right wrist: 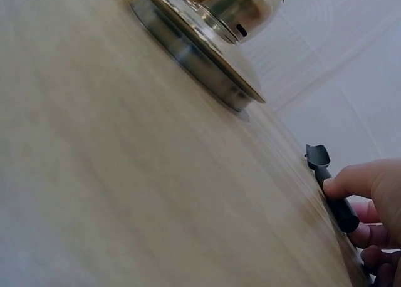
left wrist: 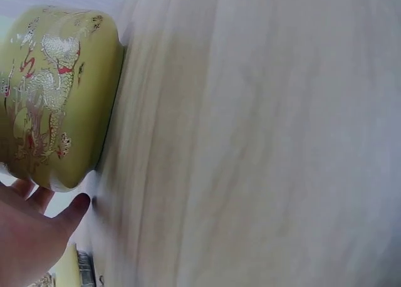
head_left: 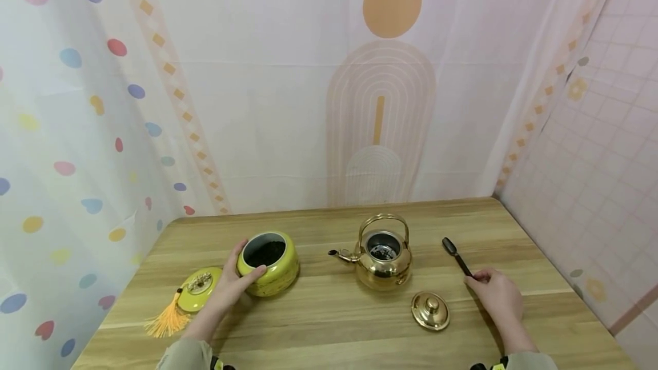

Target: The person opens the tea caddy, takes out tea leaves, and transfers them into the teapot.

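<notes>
My left hand [head_left: 233,281] grips a round yellow tea jar [head_left: 280,278] at its near left side, thumb at the front rim. Dark loose tea [head_left: 265,253] lies inside the uncovered jar. In the left wrist view, a dragon-like pattern decorates the jar's wall [left wrist: 47,93]. My right hand [head_left: 498,296] pinches the handle of a small black scoop [head_left: 457,256] low over the table at the right. The right wrist view shows the scoop [right wrist: 318,156] with thumb and fingers on its handle. Between the hands stands a gold teapot [head_left: 382,270], uncovered, with dark bits on its strainer [head_left: 383,252].
The teapot's gold lid [head_left: 430,310] lies knob up in front of it, left of my right hand. A yellow jar lid [head_left: 195,298] with an orange tassel [head_left: 168,318] lies left of my left forearm. Patterned curtains [head_left: 272,130] close off the wooden table [head_left: 329,324] behind.
</notes>
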### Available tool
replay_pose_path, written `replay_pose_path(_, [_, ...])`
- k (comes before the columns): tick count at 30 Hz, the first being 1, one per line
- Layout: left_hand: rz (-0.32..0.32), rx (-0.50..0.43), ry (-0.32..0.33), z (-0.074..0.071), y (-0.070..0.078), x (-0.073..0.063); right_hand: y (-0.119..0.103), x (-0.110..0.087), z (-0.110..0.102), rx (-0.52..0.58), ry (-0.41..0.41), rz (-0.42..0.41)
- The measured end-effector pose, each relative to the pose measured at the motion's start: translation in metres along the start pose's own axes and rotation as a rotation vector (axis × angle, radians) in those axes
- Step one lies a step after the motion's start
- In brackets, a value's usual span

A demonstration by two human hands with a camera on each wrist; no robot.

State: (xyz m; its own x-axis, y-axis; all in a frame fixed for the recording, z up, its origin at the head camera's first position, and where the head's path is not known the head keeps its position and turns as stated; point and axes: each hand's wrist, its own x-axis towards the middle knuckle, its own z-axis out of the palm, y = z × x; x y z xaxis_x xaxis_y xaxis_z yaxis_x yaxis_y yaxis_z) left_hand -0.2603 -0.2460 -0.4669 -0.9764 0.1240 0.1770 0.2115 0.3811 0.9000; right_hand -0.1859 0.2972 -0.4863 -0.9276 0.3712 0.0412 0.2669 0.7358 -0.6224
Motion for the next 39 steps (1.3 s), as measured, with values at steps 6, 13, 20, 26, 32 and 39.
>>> replay_pose_path(6, [0.051, 0.078, 0.001, -0.001, 0.002, 0.001, 0.001, 0.000, -0.001, -0.004, -0.021, 0.005])
replay_pose_path(13, [0.131, 0.239, 0.003, 0.002, 0.018, 0.008, 0.002, -0.005, -0.005, 0.007, 0.003, -0.014])
replay_pose_path(20, [0.417, 0.309, 0.098, 0.029, 0.054, 0.018, -0.011, -0.024, -0.008, 0.135, 0.082, -0.120])
replay_pose_path(26, [0.463, 0.210, 0.084, 0.069, 0.074, 0.014, -0.027, -0.040, -0.001, 0.394, 0.012, -0.230])
replay_pose_path(32, [0.306, -0.019, -0.029, 0.111, 0.075, 0.017, -0.022, -0.041, 0.017, 0.572, -0.189, -0.255])
replay_pose_path(39, [0.196, -0.036, -0.090, 0.136, 0.064, 0.029, -0.019, -0.037, 0.024, 0.581, -0.372, -0.355])
